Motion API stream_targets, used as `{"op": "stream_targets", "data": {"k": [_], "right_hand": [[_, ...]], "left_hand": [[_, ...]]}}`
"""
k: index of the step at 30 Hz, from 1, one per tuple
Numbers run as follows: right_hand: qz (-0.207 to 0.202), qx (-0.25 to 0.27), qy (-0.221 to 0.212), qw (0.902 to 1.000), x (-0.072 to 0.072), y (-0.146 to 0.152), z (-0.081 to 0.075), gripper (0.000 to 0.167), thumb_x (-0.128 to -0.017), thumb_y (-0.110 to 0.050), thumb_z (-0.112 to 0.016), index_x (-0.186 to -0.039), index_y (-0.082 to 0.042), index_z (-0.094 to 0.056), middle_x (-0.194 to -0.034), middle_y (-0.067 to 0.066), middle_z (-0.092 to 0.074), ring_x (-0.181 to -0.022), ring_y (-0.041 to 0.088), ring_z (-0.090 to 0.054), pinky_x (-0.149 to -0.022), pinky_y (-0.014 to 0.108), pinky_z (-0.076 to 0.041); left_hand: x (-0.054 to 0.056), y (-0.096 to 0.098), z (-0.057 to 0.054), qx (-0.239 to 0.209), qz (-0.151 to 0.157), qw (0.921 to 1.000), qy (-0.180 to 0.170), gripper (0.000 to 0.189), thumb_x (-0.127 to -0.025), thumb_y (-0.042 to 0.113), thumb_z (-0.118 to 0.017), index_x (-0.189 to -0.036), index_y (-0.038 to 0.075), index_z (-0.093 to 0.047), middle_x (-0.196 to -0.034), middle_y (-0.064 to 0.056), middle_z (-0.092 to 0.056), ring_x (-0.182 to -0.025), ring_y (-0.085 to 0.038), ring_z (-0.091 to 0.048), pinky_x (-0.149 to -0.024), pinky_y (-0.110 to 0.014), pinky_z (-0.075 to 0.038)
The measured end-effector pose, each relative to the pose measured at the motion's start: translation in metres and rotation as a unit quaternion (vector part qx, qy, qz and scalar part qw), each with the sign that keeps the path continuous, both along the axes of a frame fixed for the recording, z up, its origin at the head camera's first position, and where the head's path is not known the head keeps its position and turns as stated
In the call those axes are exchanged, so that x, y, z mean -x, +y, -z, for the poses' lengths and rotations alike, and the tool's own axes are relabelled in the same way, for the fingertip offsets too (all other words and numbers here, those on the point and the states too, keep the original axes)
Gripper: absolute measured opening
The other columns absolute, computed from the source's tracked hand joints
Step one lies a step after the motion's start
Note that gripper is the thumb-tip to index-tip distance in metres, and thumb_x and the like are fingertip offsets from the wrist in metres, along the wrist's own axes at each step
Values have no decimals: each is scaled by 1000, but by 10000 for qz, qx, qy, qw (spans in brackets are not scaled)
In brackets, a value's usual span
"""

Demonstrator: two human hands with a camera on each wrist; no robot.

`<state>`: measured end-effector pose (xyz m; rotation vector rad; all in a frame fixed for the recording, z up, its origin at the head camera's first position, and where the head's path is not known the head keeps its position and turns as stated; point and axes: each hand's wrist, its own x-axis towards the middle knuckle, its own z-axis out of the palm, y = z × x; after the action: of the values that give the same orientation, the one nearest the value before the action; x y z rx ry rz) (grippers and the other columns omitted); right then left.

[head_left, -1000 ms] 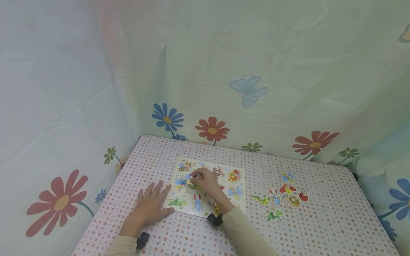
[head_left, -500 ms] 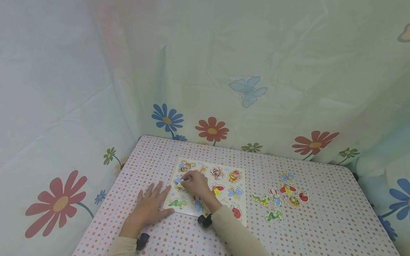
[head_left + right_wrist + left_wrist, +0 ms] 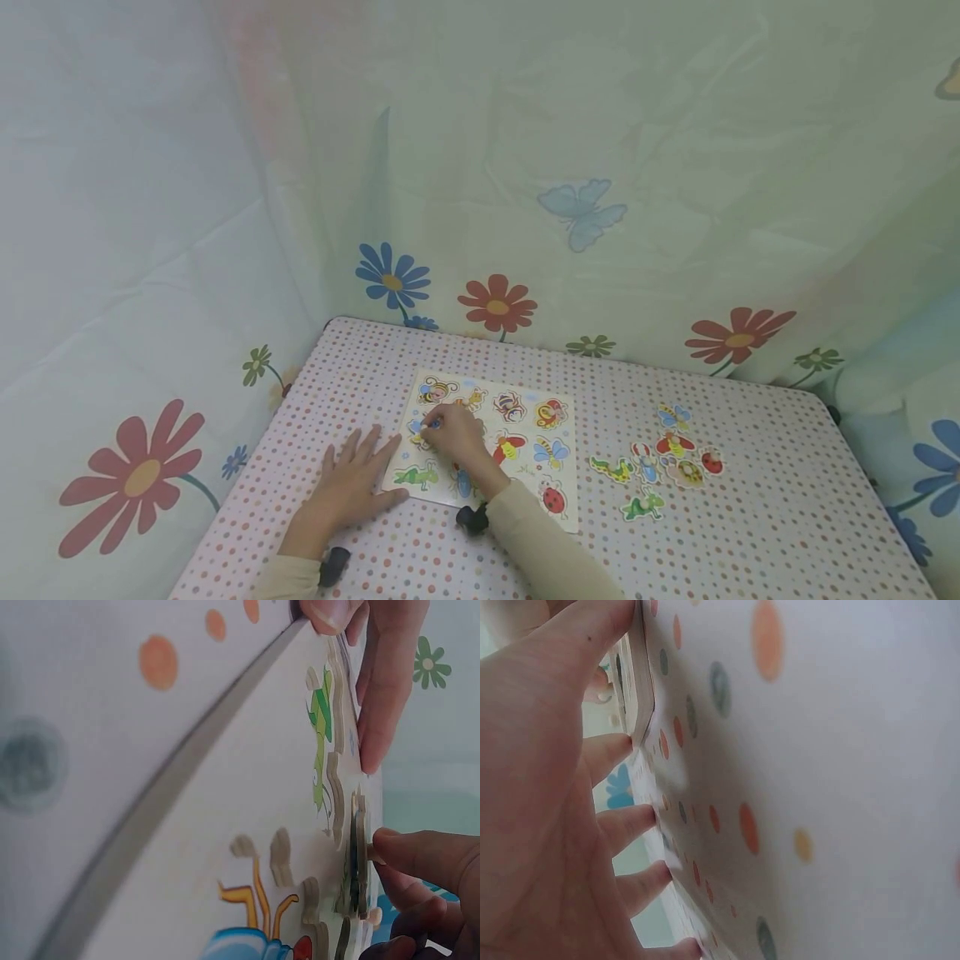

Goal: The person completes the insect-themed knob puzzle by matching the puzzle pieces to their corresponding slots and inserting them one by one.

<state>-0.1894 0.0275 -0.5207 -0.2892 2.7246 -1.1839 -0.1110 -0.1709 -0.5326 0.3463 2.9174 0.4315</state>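
Note:
A wooden insect puzzle board (image 3: pixel 528 429) lies on the dotted table, its recesses printed with bugs. My right hand (image 3: pixel 461 437) is over its left middle part and pinches the small knob of an insect-shaped puzzle piece (image 3: pixel 362 855). In the right wrist view this piece stands at the board's surface; whether it sits in its recess I cannot tell. The fingers cover most of it in the head view. My left hand (image 3: pixel 352 479) rests spread on the table, thumb and forefinger touching the board's left edge. In the left wrist view, its fingertips (image 3: pixel 641 817) press the tabletop.
Right of the board lie several loose puzzle pieces, among them a caterpillar (image 3: pixel 611 468), a beetle (image 3: pixel 645 464), a ladybug (image 3: pixel 711 461) and a green grasshopper (image 3: pixel 642 504). A flower-printed curtain (image 3: pixel 660 250) hangs behind the table (image 3: pixel 787 517).
My right hand has moved left over the board with the piece, towards the left middle recess, uncovering the printed bugs on the right. The left hand has stayed still.

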Motion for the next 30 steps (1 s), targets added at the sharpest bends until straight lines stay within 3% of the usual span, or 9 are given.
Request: {"op": "stream_targets", "data": {"k": [9,17,25,30], "right_hand": [[-56,-152,158,9997,0,-5,3,5,-87,-20,-77,-89,-17,-74,-74,-11,-65,-78,14,-57,-98,62,-36],[-34,-230,205,9995,-1,-7,4,4,-87,-21,-77,-88,-18,-74,-76,-12,-65,-82,14,-60,-105,68,-30],[-24,-328,358,9988,-6,-8,1,5,-88,-21,-76,-89,-16,-75,-76,-11,-65,-74,11,-54,-92,54,-39],[-41,-348,358,9987,-5,-8,1,6,-88,-20,-76,-90,-15,-74,-78,-10,-65,-74,11,-55,-93,55,-39]], "left_hand": [[1,-1,2,-26,23,10000,63,87,-86,70,-60,-157,26,-36,-164,-12,-21,-149,-43,-13,-112,-73,-6],[0,-2,4,-62,38,10000,46,88,-86,70,-61,-157,27,-35,-165,-12,-21,-149,-43,-12,-112,-73,-5],[-1,-3,4,-64,57,10000,29,88,-86,71,-60,-158,27,-34,-165,-12,-20,-149,-44,-12,-112,-73,-5],[-1,-2,1,-71,47,10000,-14,87,-87,70,-59,-158,26,-34,-165,-12,-20,-149,-43,-11,-113,-73,-5]]}}
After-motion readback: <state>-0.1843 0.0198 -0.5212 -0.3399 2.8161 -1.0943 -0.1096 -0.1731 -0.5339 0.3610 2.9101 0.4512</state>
